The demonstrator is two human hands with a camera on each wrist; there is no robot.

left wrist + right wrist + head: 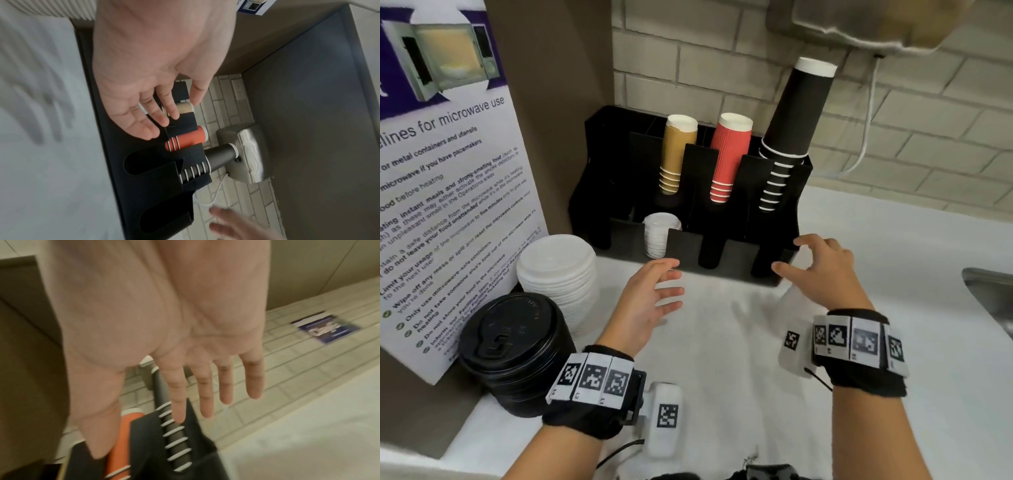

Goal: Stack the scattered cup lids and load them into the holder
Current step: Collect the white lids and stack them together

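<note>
This was a shared office pantry. A poster (pixel 445 178) of microwave rules stood on a white counter (pixel 893 308), beside a holder (pixel 774 267) with 3 cup stacks, below a brick-tile wall (pixel 688 61) with a metal dryer (pixel 242 155) mounted on it.

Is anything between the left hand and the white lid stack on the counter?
Nothing visible. The left hand hovers open over bare counter, with the white lid stack just to its left and the black lid stack nearer the person.

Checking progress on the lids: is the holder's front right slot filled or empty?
Empty. The front right slot of the holder shows only dark space; the small white lids fill a slot further left.
</note>
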